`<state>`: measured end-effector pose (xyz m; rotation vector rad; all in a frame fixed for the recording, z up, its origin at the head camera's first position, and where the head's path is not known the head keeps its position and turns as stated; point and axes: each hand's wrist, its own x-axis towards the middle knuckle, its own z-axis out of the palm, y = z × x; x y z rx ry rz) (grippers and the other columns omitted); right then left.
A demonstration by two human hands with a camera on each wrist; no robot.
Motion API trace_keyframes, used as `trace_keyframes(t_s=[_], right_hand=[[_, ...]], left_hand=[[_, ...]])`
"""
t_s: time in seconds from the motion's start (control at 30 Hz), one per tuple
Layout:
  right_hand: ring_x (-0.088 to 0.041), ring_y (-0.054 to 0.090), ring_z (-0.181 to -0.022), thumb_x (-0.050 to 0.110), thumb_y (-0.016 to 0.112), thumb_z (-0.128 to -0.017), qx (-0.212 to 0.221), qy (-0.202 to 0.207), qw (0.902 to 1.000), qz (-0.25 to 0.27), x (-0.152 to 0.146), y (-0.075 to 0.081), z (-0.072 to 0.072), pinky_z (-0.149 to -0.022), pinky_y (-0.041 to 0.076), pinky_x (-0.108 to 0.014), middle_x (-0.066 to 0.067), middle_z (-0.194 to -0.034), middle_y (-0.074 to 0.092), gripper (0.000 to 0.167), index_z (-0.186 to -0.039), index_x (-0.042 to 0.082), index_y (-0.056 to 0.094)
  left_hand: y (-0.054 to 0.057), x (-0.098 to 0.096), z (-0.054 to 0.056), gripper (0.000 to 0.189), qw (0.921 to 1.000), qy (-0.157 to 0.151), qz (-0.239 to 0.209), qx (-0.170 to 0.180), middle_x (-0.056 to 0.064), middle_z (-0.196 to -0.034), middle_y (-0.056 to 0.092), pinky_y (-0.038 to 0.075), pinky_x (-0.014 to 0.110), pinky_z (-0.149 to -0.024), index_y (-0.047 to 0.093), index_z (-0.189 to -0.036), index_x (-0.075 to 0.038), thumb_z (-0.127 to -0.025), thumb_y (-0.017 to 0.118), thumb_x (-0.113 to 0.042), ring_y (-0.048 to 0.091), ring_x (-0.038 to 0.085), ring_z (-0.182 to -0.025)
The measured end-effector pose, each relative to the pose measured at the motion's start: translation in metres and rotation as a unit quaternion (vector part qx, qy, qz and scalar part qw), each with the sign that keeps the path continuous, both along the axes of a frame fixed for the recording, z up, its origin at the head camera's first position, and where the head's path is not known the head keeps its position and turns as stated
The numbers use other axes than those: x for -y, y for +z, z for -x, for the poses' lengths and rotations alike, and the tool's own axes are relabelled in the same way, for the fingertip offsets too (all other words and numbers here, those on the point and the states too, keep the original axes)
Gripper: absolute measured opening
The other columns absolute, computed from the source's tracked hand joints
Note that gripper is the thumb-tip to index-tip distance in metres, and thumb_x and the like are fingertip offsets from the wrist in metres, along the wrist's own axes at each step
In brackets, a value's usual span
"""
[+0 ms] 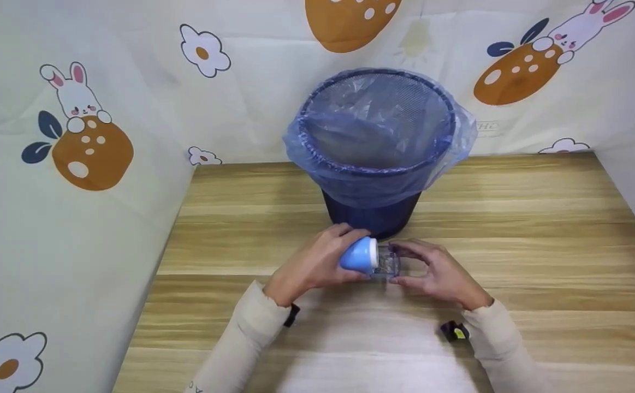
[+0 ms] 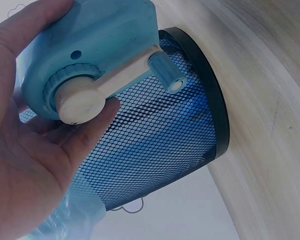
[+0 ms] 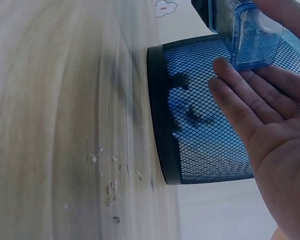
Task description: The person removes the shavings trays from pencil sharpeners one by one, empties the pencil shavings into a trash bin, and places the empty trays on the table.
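My left hand grips a blue crank pencil sharpener, tipped on its side in front of the bin. Its pale crank handle shows in the left wrist view. At its white-rimmed end sits a clear shavings drawer, which the thumb and fingers of my right hand pinch by its sides. Grey residue clings inside the drawer's wall in the right wrist view. Whether the drawer is fully out of the body I cannot tell.
Just beyond my hands stands a dark mesh waste bin lined with a translucent blue bag. Small crumbs lie on the wooden table near its base. Patterned cloth hangs behind and at the sides.
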<state>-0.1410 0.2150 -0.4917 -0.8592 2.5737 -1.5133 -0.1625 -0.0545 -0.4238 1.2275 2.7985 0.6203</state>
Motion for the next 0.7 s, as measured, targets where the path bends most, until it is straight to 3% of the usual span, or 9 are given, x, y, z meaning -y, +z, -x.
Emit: trace_keyframes(t_s=[0.7], right_hand=[[-0.031,0.067,-0.109,0.016,0.087,-0.075,-0.009,-0.018,0.9998,0.008,-0.0094,0.0005,0.0013,-0.096,0.053,-0.044,-0.012,-0.125,0.066,0.062,-0.129,0.002,0.061]], left_hand=[[-0.0079,0.0079,0.0056,0.073,0.9999,0.011,0.001,0.012,0.012,-0.118,0.061,0.058,0.037,-0.083,0.056,-0.137,-0.011,-0.076,0.084,-0.04,0.063,0.023,-0.1]])
